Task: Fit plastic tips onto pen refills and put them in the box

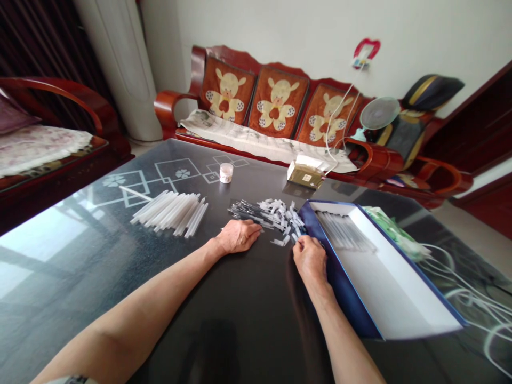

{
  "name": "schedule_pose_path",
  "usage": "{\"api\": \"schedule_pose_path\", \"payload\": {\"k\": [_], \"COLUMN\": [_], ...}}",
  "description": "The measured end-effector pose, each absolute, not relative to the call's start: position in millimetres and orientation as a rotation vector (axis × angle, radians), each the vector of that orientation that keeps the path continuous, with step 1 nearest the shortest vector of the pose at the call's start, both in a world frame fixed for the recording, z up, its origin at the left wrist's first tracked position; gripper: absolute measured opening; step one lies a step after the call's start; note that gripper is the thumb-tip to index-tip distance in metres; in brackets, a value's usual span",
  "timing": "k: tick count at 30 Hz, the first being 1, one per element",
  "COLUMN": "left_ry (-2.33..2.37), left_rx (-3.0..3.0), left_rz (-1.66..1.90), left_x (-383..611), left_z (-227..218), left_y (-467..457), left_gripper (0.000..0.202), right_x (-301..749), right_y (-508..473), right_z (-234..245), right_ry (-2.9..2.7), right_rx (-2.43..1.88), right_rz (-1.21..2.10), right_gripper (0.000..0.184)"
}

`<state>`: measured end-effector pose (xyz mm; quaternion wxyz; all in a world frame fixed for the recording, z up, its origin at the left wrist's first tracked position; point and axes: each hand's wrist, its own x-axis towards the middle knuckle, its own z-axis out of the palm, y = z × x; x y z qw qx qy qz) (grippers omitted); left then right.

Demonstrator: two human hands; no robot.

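My left hand point(239, 236) rests on the dark table with its fingers closed. A pale slim end pokes out by the fingertips, apparently of a pen, most of it covered by the hand. Just beyond lie a heap of black pen refills point(246, 209) with silvery tips and a pile of small white plastic pen pieces point(282, 213). My right hand point(310, 257) is curled at the near edge of that pile, against the blue box; what its fingers pinch is hidden. To the left, white pen barrels point(170, 212) lie side by side.
The open blue box point(352, 288) holds a row of clear pens point(346, 232) at its far end. Beside it are a green plastic packet point(396, 232) and white cables point(476, 298). A small round tub point(226, 173) and a tissue box point(306, 173) stand farther back.
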<state>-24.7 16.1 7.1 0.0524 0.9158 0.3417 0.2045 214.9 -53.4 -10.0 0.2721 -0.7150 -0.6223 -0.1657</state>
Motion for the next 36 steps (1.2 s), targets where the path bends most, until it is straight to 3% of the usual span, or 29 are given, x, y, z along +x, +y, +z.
{"api": "schedule_pose_path", "payload": {"k": [12, 20, 36], "left_ry": [1.038, 1.033, 0.994], "left_rx": [2.787, 2.766, 2.787], "left_rz": [0.609, 0.655, 0.663], "left_x": [-25, -24, -24], "left_z": [6, 6, 6], "left_y": [17, 17, 17], "left_gripper": [0.033, 0.031, 0.031], "right_x": [219, 148, 142], "right_y": [-60, -42, -36], "right_z": [-11, -5, -15], "right_ry": [-1.655, -1.484, -1.586], "right_rx": [-1.693, -1.369, -1.294], "right_rz": [-0.397, 0.228, 0.072], "right_gripper": [0.025, 0.016, 0.017]}}
